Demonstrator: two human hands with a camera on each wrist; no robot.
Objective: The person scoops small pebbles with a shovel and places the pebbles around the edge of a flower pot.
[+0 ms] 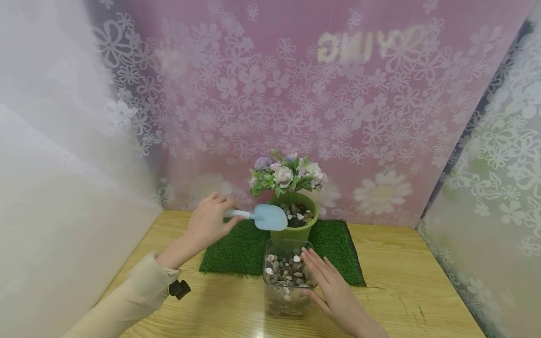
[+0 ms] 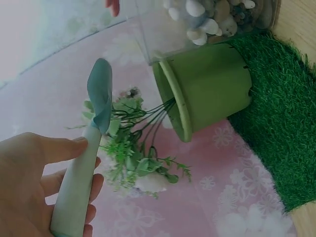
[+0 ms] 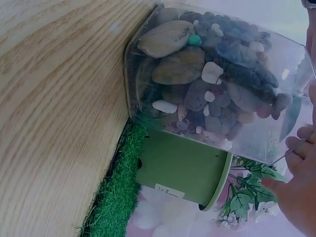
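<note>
My left hand (image 1: pixel 213 216) grips the pale handle of a small garden trowel (image 1: pixel 270 217), thumb along one side and fingers round the other. Its light blue blade overlaps the left rim of a green flowerpot (image 1: pixel 314 216) in the head view. The pot holds artificial flowers (image 1: pixel 284 176) in white and purple, with pebbles at their base. In front stands a clear square container (image 1: pixel 284 307) holding mixed pebbles (image 1: pixel 289 272). My right hand (image 1: pixel 334 291) rests at the container's right rim, fingers extended. The right wrist view shows fingertips (image 3: pixel 295 148) at that rim.
A mat of artificial grass (image 1: pixel 236 249) lies beneath the pot on the wooden table (image 1: pixel 405 272). Behind hangs a pink flowered curtain (image 1: pixel 262 103), and whitish sheets (image 1: pixel 63 141) close in both sides.
</note>
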